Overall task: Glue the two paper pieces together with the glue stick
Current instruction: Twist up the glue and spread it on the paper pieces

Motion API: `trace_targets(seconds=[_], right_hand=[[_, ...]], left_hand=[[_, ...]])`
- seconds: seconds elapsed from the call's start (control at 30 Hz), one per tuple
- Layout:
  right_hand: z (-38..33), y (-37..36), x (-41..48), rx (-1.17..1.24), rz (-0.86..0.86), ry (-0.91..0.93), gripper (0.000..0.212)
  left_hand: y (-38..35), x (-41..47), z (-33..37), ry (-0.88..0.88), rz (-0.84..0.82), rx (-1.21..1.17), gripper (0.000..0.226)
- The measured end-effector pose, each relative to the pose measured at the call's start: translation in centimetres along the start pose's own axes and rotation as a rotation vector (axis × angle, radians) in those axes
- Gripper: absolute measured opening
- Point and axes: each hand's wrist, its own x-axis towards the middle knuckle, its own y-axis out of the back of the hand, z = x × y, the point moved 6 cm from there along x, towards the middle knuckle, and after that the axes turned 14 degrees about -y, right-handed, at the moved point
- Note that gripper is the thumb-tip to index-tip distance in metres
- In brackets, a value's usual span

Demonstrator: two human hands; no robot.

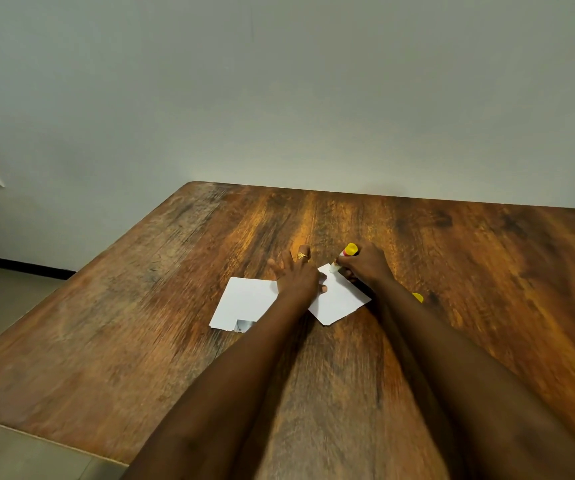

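Two white paper pieces lie on the wooden table (314, 375). The left paper (241, 301) lies flat with a small notch at its near edge. The right paper (339, 299) is turned at an angle beside it. My left hand (296, 275) presses flat on the right paper's left edge, fingers spread, a ring on one finger. My right hand (365, 263) grips the glue stick (345, 256), its yellow base up and its white tip down on the far corner of the right paper.
A yellow glue cap (417, 297) lies on the table just right of my right forearm. The table's far edge meets a plain wall; its left edge drops to a tiled floor.
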Motion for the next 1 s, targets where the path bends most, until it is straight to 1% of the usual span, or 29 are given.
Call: trace_targets(seconds=[0.1, 0.2, 0.23, 0.37, 0.57, 0.8, 0.93, 1.0], right_hand=[[0.0, 0.3, -0.5, -0.007, -0.010, 0.011, 0.010], [0.1, 0.7, -1.1, -0.028, -0.007, 0.020, 0.019], [0.3, 0.9, -1.3, -0.022, -0.005, 0.019, 0.018], [1.0, 1.4, -1.9, 0.002, 0.000, -0.001, 0.011], [2.2, 2.2, -3.0, -0.005, 0.000, -0.047, 0.019], [2.7, 3.1, -4.3, -0.039, 0.014, -0.040, 0.010], [3.1, 3.5, -4.6, -0.047, 0.016, -0.045, 0.014], [3.2, 3.6, -4.9, -0.046, 0.007, -0.055, 0.012]], left_hand=[[-0.2, 0.1, -0.1, 0.013, -0.010, 0.000, 0.039], [-0.1, 0.0, -0.1, 0.016, -0.008, -0.008, 0.039], [-0.1, 0.0, -0.1, 0.016, -0.010, -0.011, 0.040], [-0.2, -0.1, -0.3, 0.031, -0.014, -0.033, 0.041], [-0.3, -0.1, -0.3, 0.046, -0.011, -0.056, 0.041], [-0.4, -0.2, -0.3, 0.033, 0.008, -0.059, 0.041], [-0.4, -0.1, -0.3, 0.033, 0.031, -0.061, 0.039], [-0.4, -0.1, -0.4, 0.035, 0.040, -0.062, 0.039]])
